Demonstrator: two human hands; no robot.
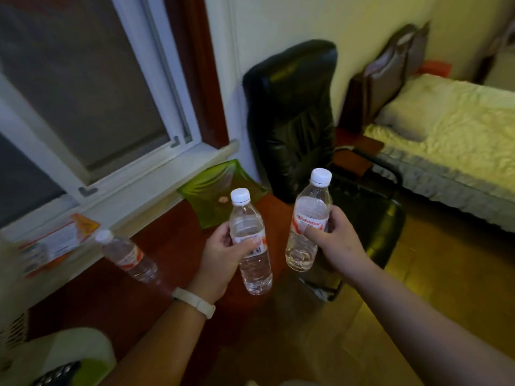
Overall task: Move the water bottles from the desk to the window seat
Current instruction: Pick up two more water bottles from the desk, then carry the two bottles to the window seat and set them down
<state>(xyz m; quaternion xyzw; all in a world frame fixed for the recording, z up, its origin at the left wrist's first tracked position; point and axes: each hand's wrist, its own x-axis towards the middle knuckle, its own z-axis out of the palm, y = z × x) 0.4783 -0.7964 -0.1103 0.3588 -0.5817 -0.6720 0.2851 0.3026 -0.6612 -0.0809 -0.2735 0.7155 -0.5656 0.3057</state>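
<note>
My left hand (223,256) grips a clear water bottle (250,243) with a white cap and a red-and-white label, held upright above the dark red wooden surface (172,246) below the window. Beside it, my right hand (331,240) holds a second bottle of the same kind (308,221), a little higher and over the surface's right edge. A third bottle (126,254) stands on the wood further left, tilted in the view and blurred. A pale band circles my left wrist.
A green glass dish (220,196) lies on the wood near the window sill (156,188). An orange and white box (53,246) rests at the left. A black leather chair (295,121) stands to the right, with a bed (451,146) behind it.
</note>
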